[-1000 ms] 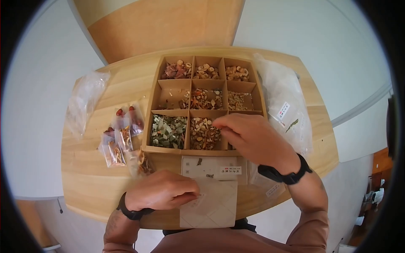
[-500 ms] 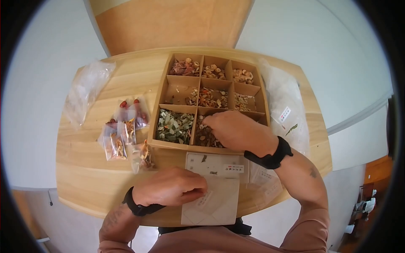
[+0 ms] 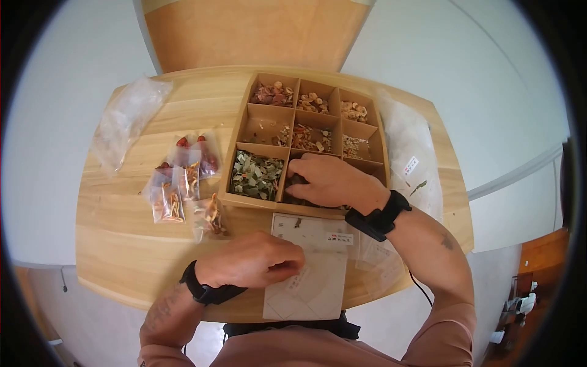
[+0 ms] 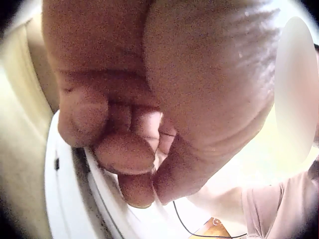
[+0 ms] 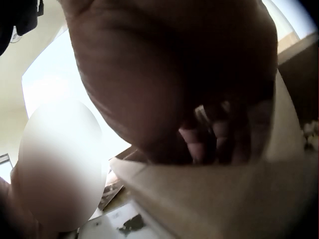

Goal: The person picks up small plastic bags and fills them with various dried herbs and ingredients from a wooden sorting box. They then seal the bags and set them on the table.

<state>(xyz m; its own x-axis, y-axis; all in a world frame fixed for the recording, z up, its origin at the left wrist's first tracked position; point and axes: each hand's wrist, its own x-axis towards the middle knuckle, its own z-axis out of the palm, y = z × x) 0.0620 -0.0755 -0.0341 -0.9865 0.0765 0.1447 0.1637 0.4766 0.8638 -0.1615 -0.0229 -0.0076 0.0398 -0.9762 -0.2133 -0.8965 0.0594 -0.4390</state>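
Note:
A cardboard box [image 3: 227,174] divided into compartments holds dried herbs. My right hand [image 3: 333,180] reaches into its front middle compartment, fingers down among brown dried slices [image 3: 298,181]; the box wall hides the fingertips in the right wrist view, and I cannot tell whether they pinch any slices. Left of it, a compartment holds green dried leaves [image 3: 257,175]. Near the table's front edge my left hand [image 3: 254,260] pinches a small clear plastic bag [image 3: 298,281] between thumb and curled fingers. The bag, with a printed label, overlaps a white flat scale [image 3: 287,225] and a pale sheet [image 3: 330,293].
Several filled clear pouches [image 3: 168,205] lie left of the box, with red dates or yellowish pieces inside. A crumpled clear bag [image 3: 131,116] is at the far left. Large labelled plastic bags [image 3: 413,144] lie along the right side, and small bags [image 3: 379,269] at the front right.
My right hand has gone from the right side of the front middle compartment down and leftward into it. My left hand stays near the front with the bag. The head view has shifted slightly.

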